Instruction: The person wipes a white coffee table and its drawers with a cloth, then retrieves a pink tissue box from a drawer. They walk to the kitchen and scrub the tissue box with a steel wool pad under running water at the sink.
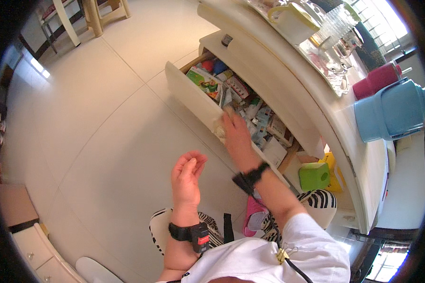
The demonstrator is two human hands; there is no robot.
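Observation:
An open drawer [194, 99] of a cream cabinet holds small boxes, packets and blister packs. My right hand [237, 134] is blurred and lies over the drawer's front edge, near its handle; whether it grips anything cannot be told. My left hand [189, 173] hangs over the floor left of the drawer, fingers curled, touching nothing. Inside the drawer, a green and white printed box [207, 83] stands at the far end beside a red ball-like thing [208, 65] and a blue one. A white box [274, 151] lies at the near end.
On the cabinet top [343, 113] are a blue container [391, 111], a dark pink tumbler [377, 80], a white jug [295, 23] and glasses on a tray. A green box [314, 176] sits in an open space beside the drawer. A stool [99, 17] stands on the tiled floor.

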